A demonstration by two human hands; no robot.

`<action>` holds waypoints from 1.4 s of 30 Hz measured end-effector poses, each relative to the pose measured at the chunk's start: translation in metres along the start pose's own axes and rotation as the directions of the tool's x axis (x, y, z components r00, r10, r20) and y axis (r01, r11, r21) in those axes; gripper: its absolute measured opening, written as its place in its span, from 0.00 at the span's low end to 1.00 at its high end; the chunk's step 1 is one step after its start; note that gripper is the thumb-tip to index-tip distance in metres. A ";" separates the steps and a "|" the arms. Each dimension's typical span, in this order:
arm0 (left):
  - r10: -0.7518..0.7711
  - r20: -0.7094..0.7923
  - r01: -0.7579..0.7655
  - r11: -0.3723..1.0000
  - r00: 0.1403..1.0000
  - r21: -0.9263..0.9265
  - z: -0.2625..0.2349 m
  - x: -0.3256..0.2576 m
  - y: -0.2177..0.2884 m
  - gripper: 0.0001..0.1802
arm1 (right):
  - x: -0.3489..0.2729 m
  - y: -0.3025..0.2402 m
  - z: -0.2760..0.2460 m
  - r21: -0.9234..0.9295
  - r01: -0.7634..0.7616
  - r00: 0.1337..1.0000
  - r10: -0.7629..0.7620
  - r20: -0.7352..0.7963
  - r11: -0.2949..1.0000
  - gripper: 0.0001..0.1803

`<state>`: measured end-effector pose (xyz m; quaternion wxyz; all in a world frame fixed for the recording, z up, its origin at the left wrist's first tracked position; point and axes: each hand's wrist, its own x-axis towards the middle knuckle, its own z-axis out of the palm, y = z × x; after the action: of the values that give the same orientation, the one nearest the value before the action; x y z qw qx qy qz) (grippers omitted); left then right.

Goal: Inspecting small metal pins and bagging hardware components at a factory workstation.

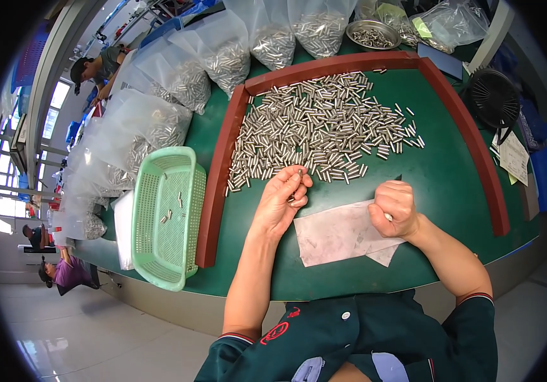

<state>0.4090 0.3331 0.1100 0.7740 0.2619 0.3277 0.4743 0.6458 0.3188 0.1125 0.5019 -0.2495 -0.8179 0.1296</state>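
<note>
Near the front edge of the pile of small metal pins [324, 121], my left hand [280, 200] is closed, with a metal pin [300, 172] pinched at its fingertips. My right hand [394, 207] makes a fist around a slim tool [399, 177]. Only the tool's dark pointed tip and a pale end show; the fingers hide the rest, and its kind cannot be told. Below the right hand lies a stained, pinkish-white cloth or paper sheet [327, 235], one corner sticking out from under it.
Red-brown rails [219, 184] border the green table [439, 254]. To the left stands a light green plastic basket [190, 248] with several pins. Clear bags of pins [229, 60] line the back and left. A metal bowl [373, 35] and black fan [493, 99] stand back right; people work far left.
</note>
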 end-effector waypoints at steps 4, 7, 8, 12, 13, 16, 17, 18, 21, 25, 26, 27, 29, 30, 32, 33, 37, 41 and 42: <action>-0.003 0.008 0.003 1.000 1.000 0.005 0.000 -0.001 0.000 0.08 | 0.000 0.001 0.001 0.006 0.002 1.000 -0.002 -0.006 1.000 0.14; -0.024 -0.046 0.022 0.999 0.999 -0.046 0.004 -0.002 0.003 0.10 | 0.000 0.001 0.000 0.001 0.001 1.000 -0.001 -0.003 1.000 0.14; -0.005 -0.050 0.001 0.996 0.999 -0.094 0.005 -0.003 0.004 0.11 | 0.000 0.001 0.000 0.001 0.000 1.000 0.000 -0.004 1.000 0.14; 0.154 -0.131 -0.148 0.988 0.979 0.051 -0.008 -0.001 0.007 0.16 | -0.002 0.001 0.000 0.001 -0.007 1.000 0.007 -0.002 1.000 0.14; 0.204 -0.187 -0.157 0.958 0.961 0.240 -0.009 -0.001 0.007 0.17 | -0.002 0.000 0.000 0.002 -0.010 1.000 0.010 -0.004 1.000 0.14; 0.631 -0.091 -0.335 0.521 0.770 0.785 -0.008 0.007 -0.003 0.13 | -0.002 -0.001 0.000 -0.003 -0.010 1.000 0.010 -0.006 1.000 0.14; 0.638 -0.096 -0.228 0.407 0.764 0.884 -0.008 0.005 -0.004 0.11 | -0.002 -0.002 0.001 0.000 -0.008 1.000 0.008 -0.006 1.000 0.14; 0.642 -0.100 -0.113 0.282 0.760 0.953 -0.003 0.003 -0.003 0.09 | -0.002 -0.002 0.001 0.002 -0.012 1.000 0.012 -0.005 1.000 0.14; 0.642 0.021 0.043 -0.084 0.766 0.996 0.004 0.004 -0.012 0.10 | -0.003 -0.002 0.002 0.001 -0.017 1.000 0.017 -0.004 1.000 0.14; 0.617 0.105 0.035 -0.210 0.780 0.977 0.002 0.009 -0.017 0.10 | -0.001 -0.004 0.002 -0.010 -0.012 1.000 0.012 -0.003 1.000 0.14; 0.602 0.111 0.018 -0.205 0.790 0.979 0.001 0.008 -0.015 0.09 | -0.001 -0.005 0.002 -0.010 -0.012 1.000 0.012 -0.004 1.000 0.14; 0.600 0.114 0.015 -0.205 0.792 0.979 0.002 0.007 -0.014 0.09 | -0.002 -0.004 0.002 -0.009 -0.015 1.000 0.015 -0.006 1.000 0.14; 0.589 -0.013 -0.052 0.094 0.808 0.994 0.008 0.004 -0.011 0.11 | -0.003 -0.003 0.002 -0.011 -0.020 1.000 0.020 -0.010 1.000 0.14; 0.609 0.034 -0.262 0.289 0.793 0.921 0.007 0.008 -0.012 0.10 | -0.003 -0.003 0.001 -0.007 -0.022 1.000 0.022 -0.013 1.000 0.14; 0.185 -0.105 -0.147 0.943 0.977 0.298 0.002 0.003 -0.006 0.07 | -0.004 -0.001 -0.002 -0.008 -0.026 0.999 0.026 -0.019 1.000 0.14; 0.106 -0.058 -0.100 0.990 0.993 0.100 0.005 0.000 -0.001 0.05 | -0.003 -0.001 -0.002 -0.002 -0.022 1.000 0.022 -0.015 1.000 0.14; 0.052 0.016 -0.050 0.992 0.999 -0.116 0.000 0.003 -0.001 0.07 | -0.001 0.001 -0.005 -0.003 -0.020 1.000 0.020 -0.012 1.000 0.14; 0.048 -0.084 -0.051 0.998 0.995 -0.029 0.006 0.005 -0.001 0.07 | -0.001 0.004 -0.005 -0.006 -0.024 1.000 0.024 -0.018 1.000 0.14; 0.038 -0.076 -0.040 0.999 0.996 -0.024 0.003 0.005 0.000 0.06 | -0.002 0.005 -0.004 0.001 -0.027 0.999 0.027 -0.018 1.000 0.14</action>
<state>0.4129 0.3368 0.1102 0.7550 0.2401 0.3454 0.5030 0.6513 0.3217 0.1111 0.5073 -0.2614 -0.8101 0.1343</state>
